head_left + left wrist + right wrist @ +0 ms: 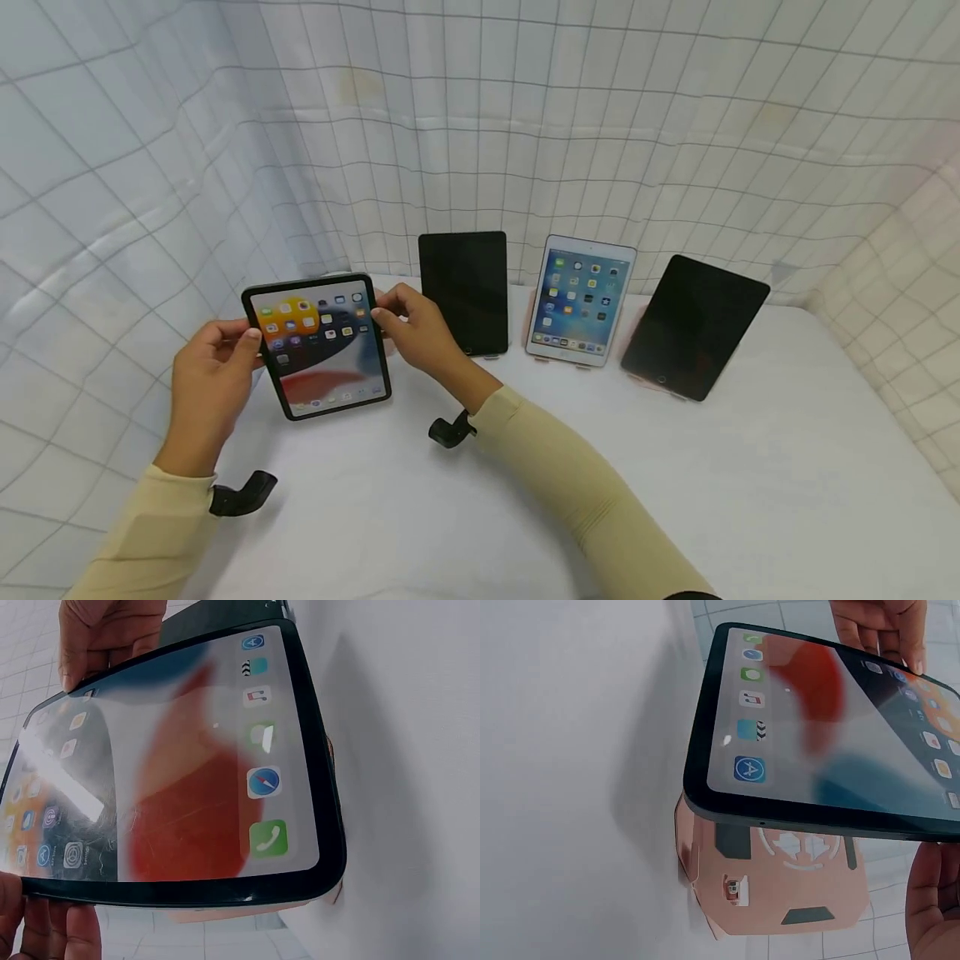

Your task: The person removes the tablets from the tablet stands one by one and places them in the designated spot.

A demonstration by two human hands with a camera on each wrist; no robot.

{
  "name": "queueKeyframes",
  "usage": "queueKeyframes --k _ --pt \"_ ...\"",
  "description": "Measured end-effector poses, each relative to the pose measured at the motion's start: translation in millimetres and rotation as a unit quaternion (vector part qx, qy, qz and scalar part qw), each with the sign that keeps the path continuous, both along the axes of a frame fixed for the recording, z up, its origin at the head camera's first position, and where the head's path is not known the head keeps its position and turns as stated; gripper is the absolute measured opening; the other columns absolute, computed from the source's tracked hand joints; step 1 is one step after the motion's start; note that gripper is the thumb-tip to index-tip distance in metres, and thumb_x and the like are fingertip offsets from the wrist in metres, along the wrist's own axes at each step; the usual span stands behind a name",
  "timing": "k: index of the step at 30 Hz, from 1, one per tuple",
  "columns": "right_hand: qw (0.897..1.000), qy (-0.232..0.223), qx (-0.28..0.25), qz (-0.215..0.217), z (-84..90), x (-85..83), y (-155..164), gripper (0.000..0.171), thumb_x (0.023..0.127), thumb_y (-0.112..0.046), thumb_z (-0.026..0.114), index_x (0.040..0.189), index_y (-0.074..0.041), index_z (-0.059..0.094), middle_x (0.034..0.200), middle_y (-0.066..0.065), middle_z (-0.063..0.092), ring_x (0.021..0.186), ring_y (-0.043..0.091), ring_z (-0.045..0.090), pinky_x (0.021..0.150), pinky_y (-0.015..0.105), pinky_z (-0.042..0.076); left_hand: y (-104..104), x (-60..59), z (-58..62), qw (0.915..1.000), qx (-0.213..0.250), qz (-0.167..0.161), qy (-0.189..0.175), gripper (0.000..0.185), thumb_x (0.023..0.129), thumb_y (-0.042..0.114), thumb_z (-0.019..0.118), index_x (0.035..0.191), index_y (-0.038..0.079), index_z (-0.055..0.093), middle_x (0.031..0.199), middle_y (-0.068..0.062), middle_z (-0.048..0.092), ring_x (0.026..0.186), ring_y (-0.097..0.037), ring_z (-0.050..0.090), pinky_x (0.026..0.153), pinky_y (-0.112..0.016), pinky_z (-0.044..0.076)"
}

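Both hands hold the lit tablet [318, 343] by its two side edges, tilted and lifted just over the white table [675, 483] at its left end. The left hand [210, 375] has its fingers curled round the left edge with the thumb on the front bezel; the right hand [420, 329] pinches the right edge with thumb in front and fingers behind. Below the tablet the right wrist view shows a pink stand [780, 877] — whether the lower edge touches it I cannot tell. The main risk, I think, is a slip: the grip is only on thin edges, and a thumb sliding inward could touch the screen and open an app, or the tablet could drop onto the stand and knock it over. To the right stand three more tablets in a row — a dark one [463, 292], a lit white one [581, 300], another dark one [693, 327] — and the first is near the right hand. The curtain wall [150, 208] is close on the left, so open room is mostly toward the person, over the bare table front.
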State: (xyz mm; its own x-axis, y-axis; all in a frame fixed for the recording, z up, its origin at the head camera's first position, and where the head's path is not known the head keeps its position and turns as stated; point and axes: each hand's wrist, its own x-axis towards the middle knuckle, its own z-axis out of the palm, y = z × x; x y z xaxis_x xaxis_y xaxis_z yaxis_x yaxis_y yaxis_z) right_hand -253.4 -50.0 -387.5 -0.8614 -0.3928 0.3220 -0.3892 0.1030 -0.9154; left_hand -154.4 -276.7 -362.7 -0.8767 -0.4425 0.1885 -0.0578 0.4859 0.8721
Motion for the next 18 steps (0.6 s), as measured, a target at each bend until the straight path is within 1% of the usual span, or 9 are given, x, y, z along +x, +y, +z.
queueKeyframes --k 2,5,8,11,14,18 --pt "1.0 -0.006 -0.005 0.003 -0.5 4.6 3 0.005 0.101 -0.013 0.059 0.1 -0.008 0.059 0.096 0.002 0.064 0.082 0.013 0.065 0.074 0.026 0.057 1 2.6 0.4 1.0 -0.004 -0.005 -0.001 0.039 0.103 0.025 0.054 0.13 -0.003 0.056 0.107 -0.004 0.06 0.076 0.002 0.06 0.069 -0.008 0.048" --pt "1.0 -0.023 -0.011 0.009 -1.4 11.6 8 0.005 0.101 -0.012 0.059 0.101 -0.007 0.059 0.096 0.002 0.063 0.083 0.013 0.065 0.074 0.028 0.058 5 5.5 0.5 0.9998 -0.013 -0.009 -0.012 0.039 0.104 0.026 0.052 0.131 -0.002 0.057 0.11 -0.009 0.062 0.077 0.001 0.059 0.069 -0.008 0.048" --pt "0.999 -0.038 -0.014 0.013 -2.4 17.7 12 0.005 0.101 -0.011 0.058 0.102 -0.006 0.059 0.096 0.003 0.063 0.082 0.014 0.065 0.074 0.028 0.058 7 7.6 -0.3 0.9996 -0.013 -0.015 -0.02 0.038 0.104 0.025 0.051 0.131 -0.002 0.056 0.114 -0.014 0.062 0.078 0.0 0.059 0.07 -0.009 0.047" --pt "0.999 -0.042 -0.02 0.012 -2.7 22.1 15 0.005 0.101 -0.01 0.058 0.103 -0.006 0.059 0.097 0.004 0.063 0.081 0.014 0.064 0.076 0.031 0.058 9 9.1 -1.4 0.9994 -0.014 -0.024 -0.019 0.038 0.104 0.024 0.051 0.131 -0.002 0.056 0.116 -0.015 0.061 0.078 0.0 0.059 0.071 -0.009 0.047" --pt "0.999 -0.041 -0.021 0.005 -2.9 25.0 17 0.005 0.101 -0.01 0.058 0.103 -0.006 0.06 0.097 0.004 0.064 0.081 0.014 0.064 0.076 0.034 0.059 10 10.2 -3.2 0.9993 -0.004 -0.032 -0.017 0.037 0.104 0.023 0.051 0.13 -0.003 0.056 0.115 -0.014 0.061 0.079 0.0 0.059 0.071 -0.009 0.048" --pt "0.999 -0.051 -0.014 -0.004 -4.8 29.6 18 0.004 0.101 -0.011 0.059 0.101 -0.007 0.06 0.094 0.003 0.064 0.079 0.014 0.064 0.072 0.029 0.058 10 12.9 -6.1 0.9988 0.006 -0.041 -0.026 0.038 0.104 0.022 0.051 0.131 -0.004 0.055 0.118 -0.016 0.06 0.08 0.0 0.06 0.072 -0.009 0.049"
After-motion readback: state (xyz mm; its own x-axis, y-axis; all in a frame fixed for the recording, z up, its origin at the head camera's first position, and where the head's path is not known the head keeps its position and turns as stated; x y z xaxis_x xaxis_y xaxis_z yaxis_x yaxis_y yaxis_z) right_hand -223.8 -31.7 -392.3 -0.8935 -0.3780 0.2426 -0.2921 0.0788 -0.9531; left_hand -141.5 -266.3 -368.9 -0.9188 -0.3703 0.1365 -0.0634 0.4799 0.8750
